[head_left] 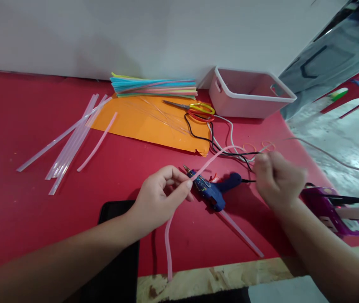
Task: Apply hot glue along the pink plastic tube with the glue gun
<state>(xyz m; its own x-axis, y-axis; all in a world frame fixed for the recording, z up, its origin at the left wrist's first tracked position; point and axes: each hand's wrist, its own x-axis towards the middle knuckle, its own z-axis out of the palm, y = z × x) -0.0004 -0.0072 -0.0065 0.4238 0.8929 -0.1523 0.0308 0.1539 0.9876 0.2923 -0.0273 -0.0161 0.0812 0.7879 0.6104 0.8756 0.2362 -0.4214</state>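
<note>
My left hand [162,198] pinches a long pink straw [168,248] between thumb and fingers; the straw bends down to the table edge and arcs up to the right towards my right hand [277,179]. That hand is a closed fist over the straw's far end, blurred by motion. Just beyond both hands a blue hot glue gun [212,189] lies on the red table [25,210], with a glue stick poking out behind it.
Clear glue sticks [72,141] lie at left. An orange sheet [148,122], a bundle of coloured straws [154,86], scissors [195,108], a white bin [249,94], cords, rubber bands [249,147], a black phone [116,252] and a purple object [327,208] surround the hands.
</note>
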